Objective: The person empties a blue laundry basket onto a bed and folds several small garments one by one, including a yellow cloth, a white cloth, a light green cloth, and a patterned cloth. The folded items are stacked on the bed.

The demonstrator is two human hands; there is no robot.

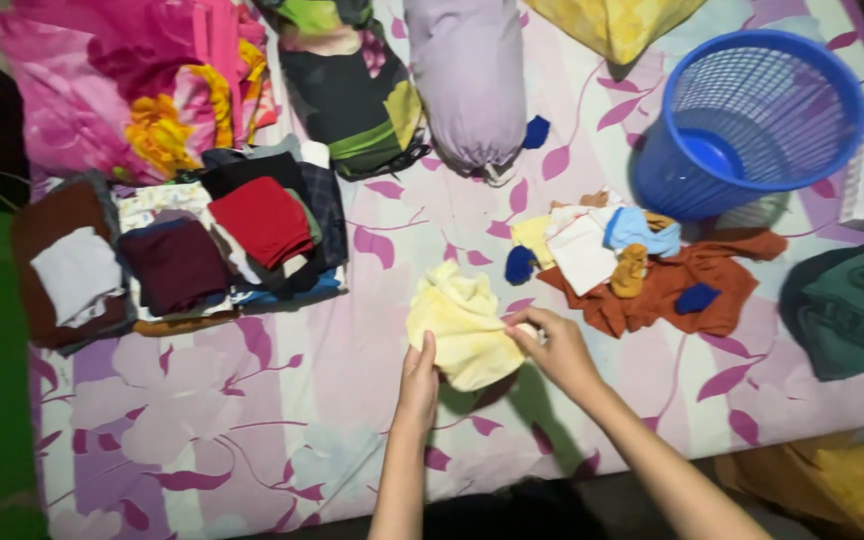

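While forearms stretch forward over bed (252,420), left hand (418,385) and right hand (556,347) pinch yellow cloth (462,325).

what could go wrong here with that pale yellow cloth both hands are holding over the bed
1. The left hand and right hand pinch the soft pale yellow cloth only at its near edges, so it may sag out of shape.
2. The loose heap of small clothes lies close beside the right hand; a sweep could drag pieces along.
3. The blue plastic mesh basket lies tipped and might roll.
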